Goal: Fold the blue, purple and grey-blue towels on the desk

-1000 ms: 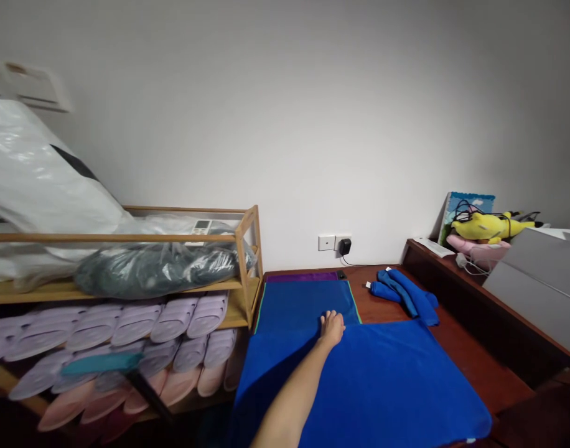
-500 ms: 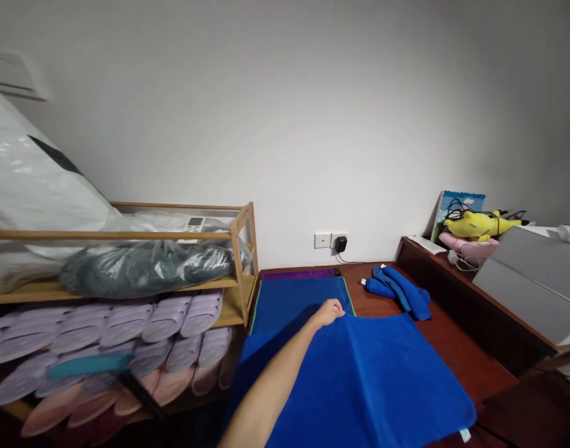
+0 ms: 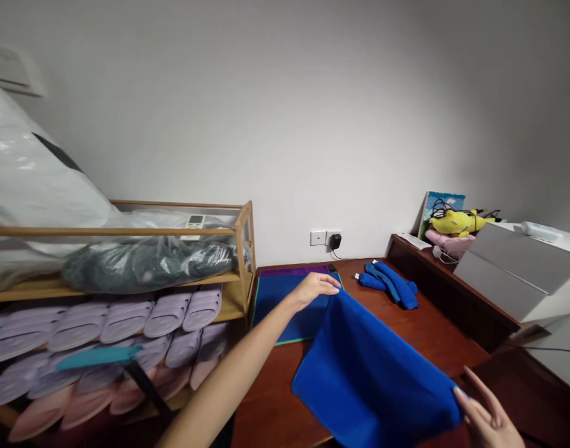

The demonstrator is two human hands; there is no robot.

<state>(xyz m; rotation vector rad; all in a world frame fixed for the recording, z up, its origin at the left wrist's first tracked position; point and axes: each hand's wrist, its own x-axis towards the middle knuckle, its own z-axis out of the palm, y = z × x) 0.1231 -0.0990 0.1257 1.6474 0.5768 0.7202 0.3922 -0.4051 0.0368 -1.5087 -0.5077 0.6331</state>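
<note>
The blue cloth (image 3: 373,373) is held up over the front of the bench (image 3: 275,392), its top edge running slantwise between your two hands and the rest sagging below in deep folds. Your left hand (image 3: 317,287) is closed in a pinch on the cloth's upper left corner, with your arm reaching in from below. Your right hand (image 3: 490,414) is at the cloth's right corner, thumb against the fabric and forefinger stretched out away from it; you cannot tell from this view how firmly it grips.

Behind the cloth, the dark blue mat (image 3: 282,305) with a green edge lies flat on the bench, and a purple strip (image 3: 292,271) shows along its far side. To the right of the mat, blue rolled cloths (image 3: 390,283) lie together. A black plug (image 3: 335,241) sits in a wall socket behind the bench.

Farther right, a raised ledge (image 3: 453,291) bears a yellow plush toy (image 3: 455,222) on top of a pink item (image 3: 455,244), near a grey and white box (image 3: 509,261). On your left stands a wooden rack (image 3: 241,261), with a dark bundle in clear plastic (image 3: 149,264) and a remote (image 3: 195,225) above rows of lilac slippers (image 3: 166,314) and pink slippers (image 3: 86,398)
</note>
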